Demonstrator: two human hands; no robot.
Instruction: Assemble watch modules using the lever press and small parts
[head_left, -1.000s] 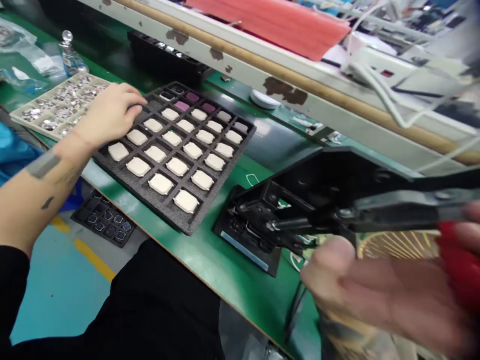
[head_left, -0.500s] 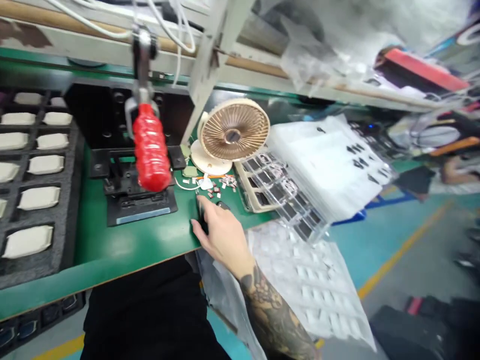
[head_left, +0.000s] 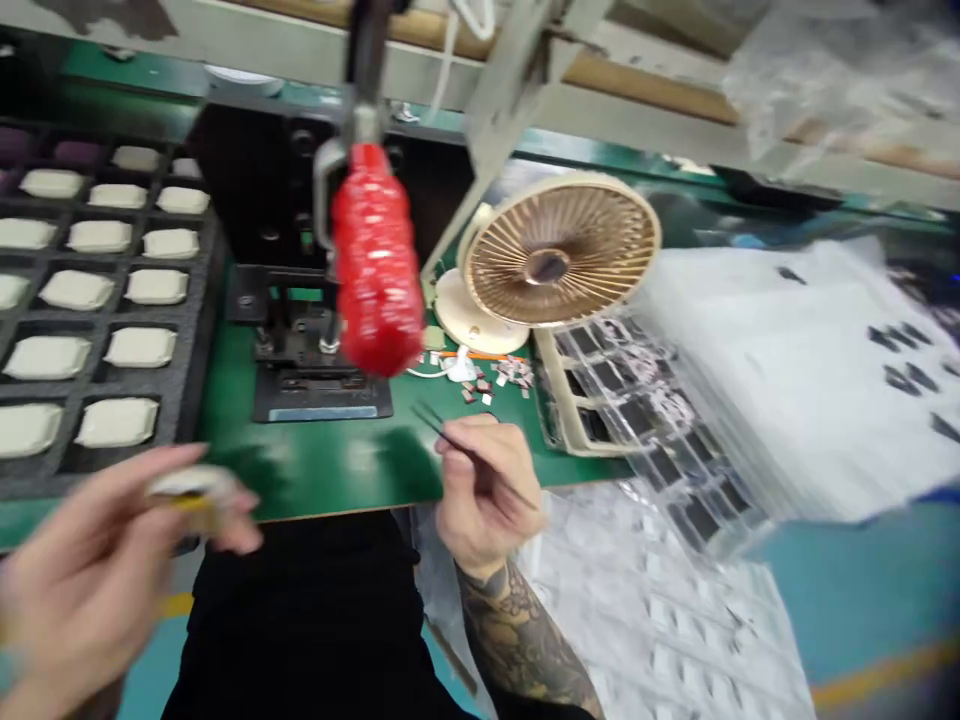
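Observation:
My left hand (head_left: 112, 560), smeared by motion, pinches a small whitish part (head_left: 193, 484) with a yellow-brown patch; its exact kind is too blurred to tell. It is in front of the foam tray (head_left: 196, 370), whose pockets hold pale rounded-rectangular pieces (head_left: 120, 422). Between the fingers of my right hand (head_left: 487, 490) are dark tweezers (head_left: 461, 447), their tips pointing up and left over the green bench. Ahead of both hands stands a black press fixture (head_left: 322, 385) with a red-gripped lever (head_left: 379, 270) above it.
A beige fan (head_left: 559, 255) stands behind small loose pieces (head_left: 514, 373) and a white cable. On the right are clear plastic trays (head_left: 675, 450) and white sheeting (head_left: 810, 360) with black bits. Bubble-like white wrap (head_left: 637, 600) hangs past the bench edge (head_left: 352, 510).
My left hand has come into view holding the small whitish part. My right hand has lifted off the bench and now holds the tweezers up. The view has shifted to the left.

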